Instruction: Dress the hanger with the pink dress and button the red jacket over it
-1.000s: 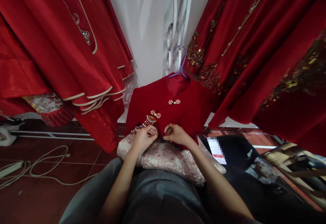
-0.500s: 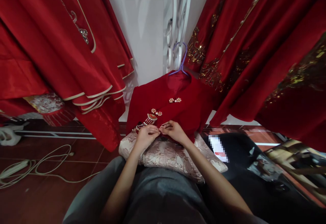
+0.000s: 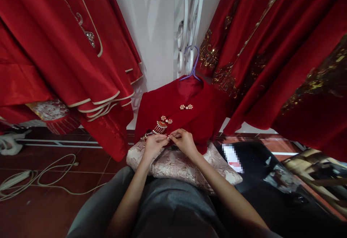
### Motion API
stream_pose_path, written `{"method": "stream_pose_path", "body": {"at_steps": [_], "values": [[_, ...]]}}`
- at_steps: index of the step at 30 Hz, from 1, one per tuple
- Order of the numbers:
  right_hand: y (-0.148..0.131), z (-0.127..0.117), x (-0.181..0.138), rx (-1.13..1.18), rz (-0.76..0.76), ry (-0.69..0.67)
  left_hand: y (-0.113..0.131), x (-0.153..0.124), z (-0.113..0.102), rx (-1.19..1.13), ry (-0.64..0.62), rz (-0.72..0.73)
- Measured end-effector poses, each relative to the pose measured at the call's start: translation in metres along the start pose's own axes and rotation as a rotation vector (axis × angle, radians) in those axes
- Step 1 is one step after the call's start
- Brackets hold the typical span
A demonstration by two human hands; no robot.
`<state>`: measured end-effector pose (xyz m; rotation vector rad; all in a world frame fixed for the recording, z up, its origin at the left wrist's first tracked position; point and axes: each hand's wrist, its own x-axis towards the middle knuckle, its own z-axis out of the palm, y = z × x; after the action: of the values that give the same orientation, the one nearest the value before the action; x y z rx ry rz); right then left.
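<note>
A dark red velvet jacket (image 3: 162,102) hangs on a purple hanger (image 3: 193,72), its lower part over a pale pink brocade cloth (image 3: 173,164) on my lap. At the jacket's front edge, my left hand (image 3: 154,145) and my right hand (image 3: 185,142) meet with fingertips pinched on a small pearl clasp (image 3: 169,136), mostly covered by the fingers. Just above the left fingers lies a fan-shaped ornament (image 3: 161,124) with beaded tassels, below an undone-looking flower clasp (image 3: 166,119). Near the collar sits another pearl flower clasp (image 3: 186,107), its two halves joined.
Red garments hang on the left (image 3: 89,61) and right (image 3: 260,68). Behind the hanger stands a white scrolled metal frame (image 3: 189,25). A cream cable (image 3: 54,167) lies on the tiled floor. On the right, a black surface (image 3: 252,202) bears a plastic bag (image 3: 282,178).
The fingertips have shifted slightly, and a bit more of the pearl clasp shows between them. Both hands remain at the same spot on the jacket; the surroundings look unchanged.
</note>
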<state>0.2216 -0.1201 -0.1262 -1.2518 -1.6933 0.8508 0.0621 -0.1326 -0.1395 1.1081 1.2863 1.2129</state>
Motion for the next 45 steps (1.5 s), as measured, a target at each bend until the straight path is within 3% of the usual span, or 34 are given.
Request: {"method": "stream_pose_path", "body": {"at_steps": [7,10,15,18,21,23,29,41,45], "values": [[-0.003,-0.001,0.0,-0.074,-0.021,-0.035,0.001,0.001,-0.002,0.101,-0.035,0.074],[-0.006,-0.019,0.003,-0.162,-0.005,-0.101,0.007,0.004,-0.017,0.239,-0.03,0.164],[-0.006,-0.066,0.008,-0.249,0.106,-0.185,0.024,0.006,-0.05,0.405,0.145,0.318],[-0.006,-0.077,0.008,-0.216,0.122,-0.249,0.03,0.002,-0.049,0.465,0.043,0.335],[-0.006,-0.064,0.006,-0.079,0.106,-0.358,0.028,-0.004,-0.031,0.463,-0.073,0.277],[-0.004,-0.047,0.004,-0.017,0.066,-0.381,0.023,-0.005,-0.018,0.421,-0.057,0.23],[0.002,-0.013,0.003,-0.022,0.078,-0.244,0.013,-0.006,-0.004,0.454,-0.043,0.263],[0.001,-0.012,0.006,0.04,0.071,-0.192,0.005,-0.004,-0.004,0.396,0.018,0.263],[0.001,-0.026,0.007,0.064,0.063,-0.276,0.016,-0.004,-0.004,0.426,-0.017,0.273]]}}
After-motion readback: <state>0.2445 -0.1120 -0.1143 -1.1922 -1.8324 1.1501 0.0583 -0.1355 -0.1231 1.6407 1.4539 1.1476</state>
